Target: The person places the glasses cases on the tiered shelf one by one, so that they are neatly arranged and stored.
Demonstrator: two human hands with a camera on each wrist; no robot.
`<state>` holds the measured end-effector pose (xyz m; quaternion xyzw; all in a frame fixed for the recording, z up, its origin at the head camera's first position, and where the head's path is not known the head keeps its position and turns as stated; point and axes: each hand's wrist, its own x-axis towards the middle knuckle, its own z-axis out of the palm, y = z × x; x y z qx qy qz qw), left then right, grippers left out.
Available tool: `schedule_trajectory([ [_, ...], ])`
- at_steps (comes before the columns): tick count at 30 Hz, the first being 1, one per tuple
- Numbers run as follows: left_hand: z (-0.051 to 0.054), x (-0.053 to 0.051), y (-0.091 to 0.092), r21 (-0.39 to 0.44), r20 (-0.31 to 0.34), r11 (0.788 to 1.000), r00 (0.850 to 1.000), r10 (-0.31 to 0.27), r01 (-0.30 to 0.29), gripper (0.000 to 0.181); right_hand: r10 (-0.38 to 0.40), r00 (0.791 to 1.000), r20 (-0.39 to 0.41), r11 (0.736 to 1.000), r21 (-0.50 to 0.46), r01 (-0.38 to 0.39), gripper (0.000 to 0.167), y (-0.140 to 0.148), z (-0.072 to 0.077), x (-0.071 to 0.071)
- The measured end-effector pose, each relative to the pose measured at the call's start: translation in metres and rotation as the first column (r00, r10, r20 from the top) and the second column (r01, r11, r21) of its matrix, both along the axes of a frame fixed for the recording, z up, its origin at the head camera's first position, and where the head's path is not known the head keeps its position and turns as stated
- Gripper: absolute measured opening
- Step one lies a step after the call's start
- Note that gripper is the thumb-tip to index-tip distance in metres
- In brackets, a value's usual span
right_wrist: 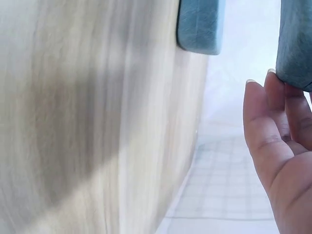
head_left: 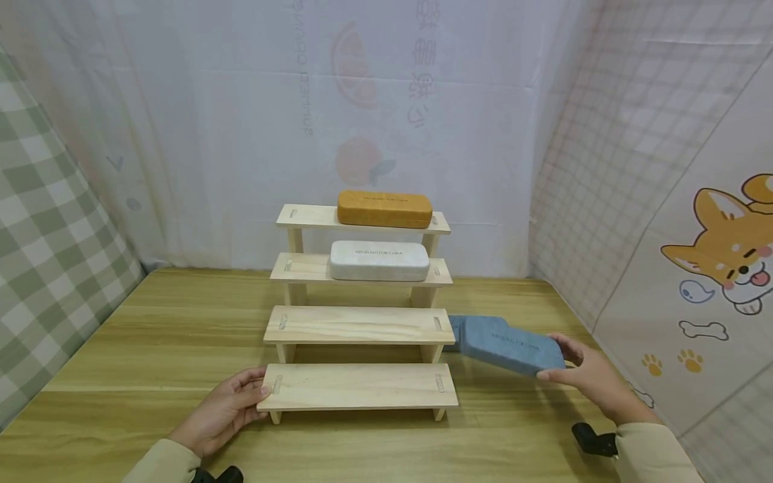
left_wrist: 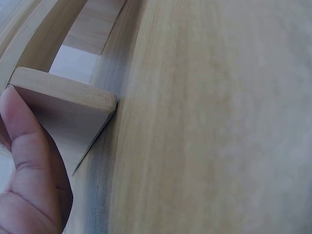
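My right hand (head_left: 588, 372) grips the right end of a blue glasses case (head_left: 513, 345). In the right wrist view that held case (right_wrist: 295, 44) is off the tabletop, with the fingertips at its end. A second blue case (head_left: 453, 333) lies on the table beside the stand, partly hidden by the held one. My left hand (head_left: 226, 409) holds the left end of the lowest step of a four-step wooden stand (head_left: 362, 389). An orange case (head_left: 384, 209) rests on the top step, and a white case (head_left: 379, 260) on the step below it.
The stand is on a wood-grain table (head_left: 181, 335). A white curtain (head_left: 241, 134) hangs behind, green checked cloth (head_left: 54, 201) on the left, and a dog-print cloth (head_left: 664, 168) on the right.
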<state>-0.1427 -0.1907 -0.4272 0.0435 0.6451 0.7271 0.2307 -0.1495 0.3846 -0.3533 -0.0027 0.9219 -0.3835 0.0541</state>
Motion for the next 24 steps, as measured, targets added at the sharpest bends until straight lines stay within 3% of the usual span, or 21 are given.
schedule_trajectory([
  [11,0.0,0.0,0.0,0.0,-0.009,1.0,1.0,0.005,-0.005,0.076,0.012,0.998,-0.069,0.999,-0.042,-0.015,0.086,-0.012,0.013,0.001],
  [24,-0.002,0.0,0.0,0.002,-0.018,1.0,1.0,0.003,-0.003,0.073,0.024,0.999,-0.048,0.997,-0.067,-0.028,0.092,-0.033,0.027,-0.006],
])
